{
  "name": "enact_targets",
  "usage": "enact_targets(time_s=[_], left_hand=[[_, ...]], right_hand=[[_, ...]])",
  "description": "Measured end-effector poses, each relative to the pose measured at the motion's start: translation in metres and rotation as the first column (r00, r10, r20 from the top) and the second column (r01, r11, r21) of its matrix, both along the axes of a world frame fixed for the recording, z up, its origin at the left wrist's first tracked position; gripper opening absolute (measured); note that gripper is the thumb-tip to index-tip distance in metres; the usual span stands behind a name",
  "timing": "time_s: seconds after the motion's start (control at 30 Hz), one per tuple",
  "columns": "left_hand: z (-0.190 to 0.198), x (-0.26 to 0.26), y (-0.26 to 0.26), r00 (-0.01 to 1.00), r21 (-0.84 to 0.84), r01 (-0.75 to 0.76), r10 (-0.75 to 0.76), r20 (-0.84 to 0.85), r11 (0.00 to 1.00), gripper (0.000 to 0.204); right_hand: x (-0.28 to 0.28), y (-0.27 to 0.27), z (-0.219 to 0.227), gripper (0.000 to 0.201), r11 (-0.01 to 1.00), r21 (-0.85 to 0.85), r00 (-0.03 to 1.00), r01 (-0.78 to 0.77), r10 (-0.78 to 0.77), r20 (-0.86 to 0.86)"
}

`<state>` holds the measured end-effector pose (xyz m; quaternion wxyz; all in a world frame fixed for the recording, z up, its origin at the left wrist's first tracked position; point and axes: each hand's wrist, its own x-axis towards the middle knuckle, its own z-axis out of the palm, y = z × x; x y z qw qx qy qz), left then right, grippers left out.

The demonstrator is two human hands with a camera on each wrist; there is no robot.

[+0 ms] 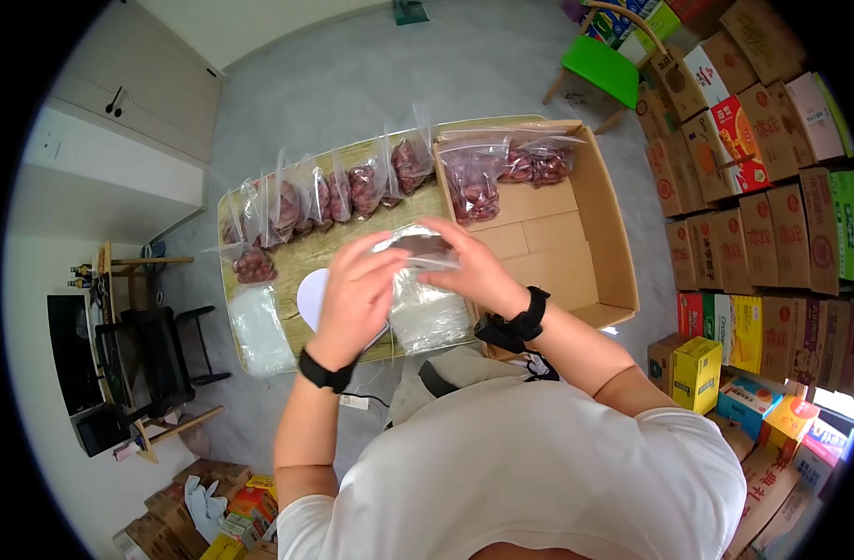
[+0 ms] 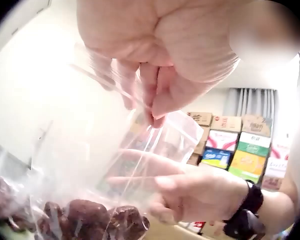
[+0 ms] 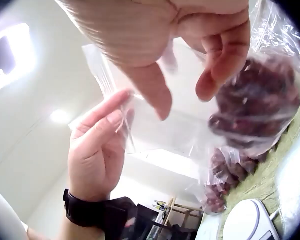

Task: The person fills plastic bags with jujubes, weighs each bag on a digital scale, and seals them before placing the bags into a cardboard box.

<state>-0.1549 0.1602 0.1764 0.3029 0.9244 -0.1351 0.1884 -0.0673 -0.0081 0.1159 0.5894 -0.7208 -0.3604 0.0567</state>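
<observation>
A clear zip bag (image 1: 425,245) hangs upright over the table, with dark red, wrinkled fruits like dates (image 3: 260,102) in its lower part. My left hand (image 1: 357,294) pinches the bag's zip edge between thumb and fingers, as the right wrist view shows. My right hand (image 1: 483,275) is at the other side of the bag. Its thumb and fingers stand apart in the right wrist view, and in the left wrist view its fingers lie extended behind the clear plastic. Under the hands lie a stack of flat clear bags (image 1: 431,322) and a round white scale (image 3: 247,220).
Several filled bags (image 1: 363,189) stand in a row along the table's far side. At the right, an open cardboard box (image 1: 548,233) holds two filled bags (image 1: 473,191). Another pile of clear plastic (image 1: 261,327) lies at left. Stacked cartons (image 1: 772,233) and a green chair (image 1: 602,70) stand beyond.
</observation>
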Motion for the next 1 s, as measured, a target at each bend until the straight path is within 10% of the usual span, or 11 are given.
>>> enact_targets(time_s=[0.13, 0.27, 0.7, 1.0], left_hand=[[-0.002, 0.015, -0.038, 0.994, -0.117, 0.075, -0.084, -0.07, 0.99, 0.022], [-0.015, 0.014, -0.035, 0.986, -0.217, -0.03, -0.006, -0.165, 0.976, 0.019], [-0.09, -0.032, 0.053, 0.817, -0.137, -0.531, 0.463, -0.343, 0.836, 0.021], [-0.175, -0.03, 0.234, 0.572, -0.548, -0.788, 0.662, -0.484, 0.281, 0.067]], right_hand=[[0.02, -0.055, 0.015, 0.018, 0.988, -0.031, 0.831, -0.15, 0.109, -0.546], [0.067, -0.119, -0.001, 0.021, 0.959, -0.259, 0.795, 0.112, -0.243, -0.556], [0.211, -0.12, -0.189, 0.02, 0.942, -0.143, 0.587, 0.304, -0.304, -0.751], [0.189, -0.107, -0.185, 0.058, 0.874, -0.28, 0.727, 0.397, -0.486, -0.485]])
